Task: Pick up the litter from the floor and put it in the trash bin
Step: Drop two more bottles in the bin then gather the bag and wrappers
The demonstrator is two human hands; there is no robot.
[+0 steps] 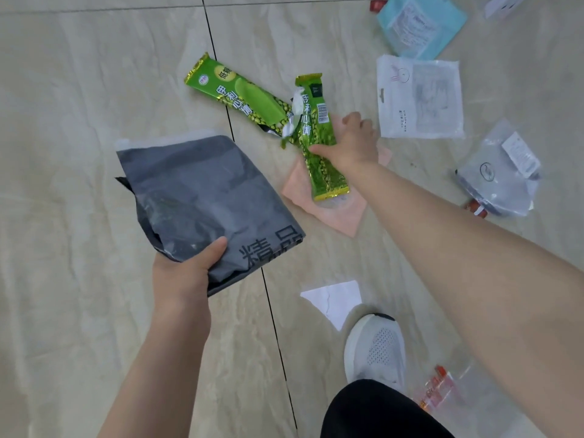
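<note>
Cleanup midway | my left hand grips a dark grey plastic mailer bag | my right hand pinches a green ice-pop wrapper off the tiled floor | second green wrapper just left of it, white pouch beyond my right hand remain | bin unseen.

The pale tiled floor carries a green wrapper beyond the fingers, a pink sheet under them, white packets and a grey bag to their right, and white paper nearer.
</note>
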